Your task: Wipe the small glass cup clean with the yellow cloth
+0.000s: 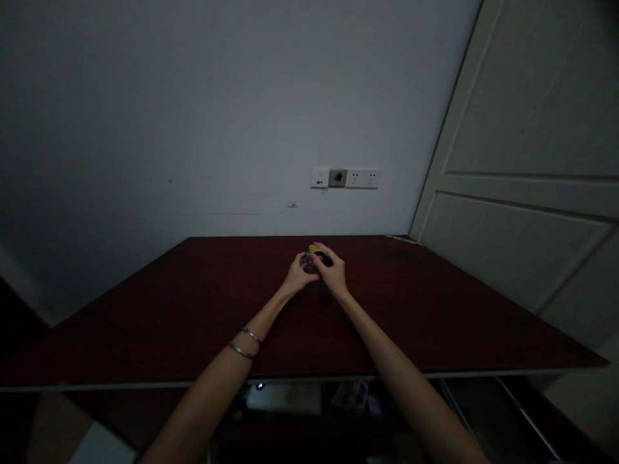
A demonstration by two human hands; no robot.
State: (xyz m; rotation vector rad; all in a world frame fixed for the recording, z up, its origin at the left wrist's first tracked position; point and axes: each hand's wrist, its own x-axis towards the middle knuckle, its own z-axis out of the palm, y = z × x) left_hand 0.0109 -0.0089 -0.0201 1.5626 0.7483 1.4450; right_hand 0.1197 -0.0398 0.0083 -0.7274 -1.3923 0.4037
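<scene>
Over the far middle of the dark red table [193, 309], both hands meet around a small clear jar [308, 263]. My left hand [296, 278] is wrapped around its see-through body from the left. On the other side, my right hand [335, 272] grips a yellow-and-black lid [322, 258], thumb in front and fingers behind. The jar seems tilted, its lid side toward the right. Dim light and fingers hide whether the lid sits fully on the jar and what is inside. Two bracelets [242, 350] circle my left forearm.
A white wall [242, 116] rises behind the table, with a switch and socket panel [345, 178]. On the right stands a pale panelled door [522, 154]. Beneath the table's front edge, an open drawer space holds a whitish item [285, 398] and other things too dark to make out.
</scene>
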